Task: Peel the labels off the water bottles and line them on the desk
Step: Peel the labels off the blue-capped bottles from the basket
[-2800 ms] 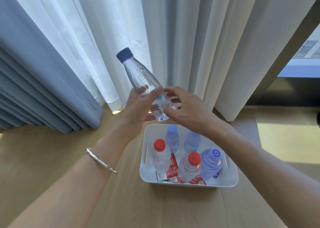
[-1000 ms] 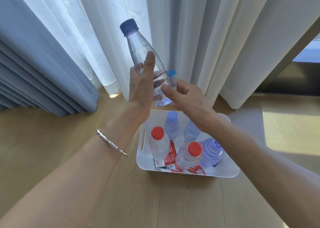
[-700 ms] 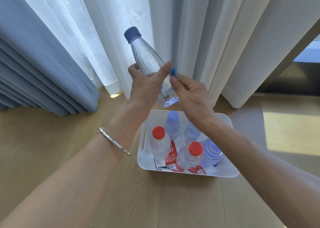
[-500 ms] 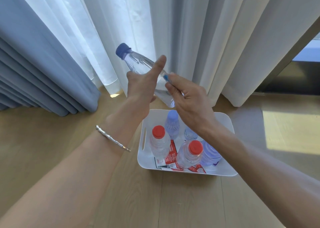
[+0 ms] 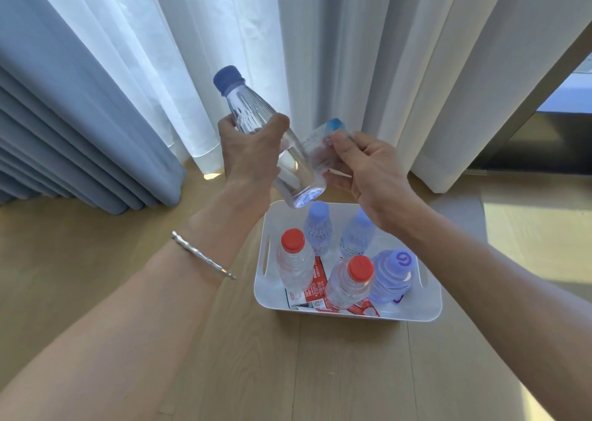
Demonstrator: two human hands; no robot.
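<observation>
Clear plastic label now peeled away from the bottle, mid-frame.
My left hand grips the blue-capped bottle, more upright than half a second ago; my right hand pinches the loosened label just beside it. Red labels in the white tub below: print unreadable.

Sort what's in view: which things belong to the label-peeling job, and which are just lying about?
Job: held bottle, gripped by left hand; clear label, pinched by right hand; five bottles and red labels in white bin.
Lying about: curtains, bracelet.
</observation>
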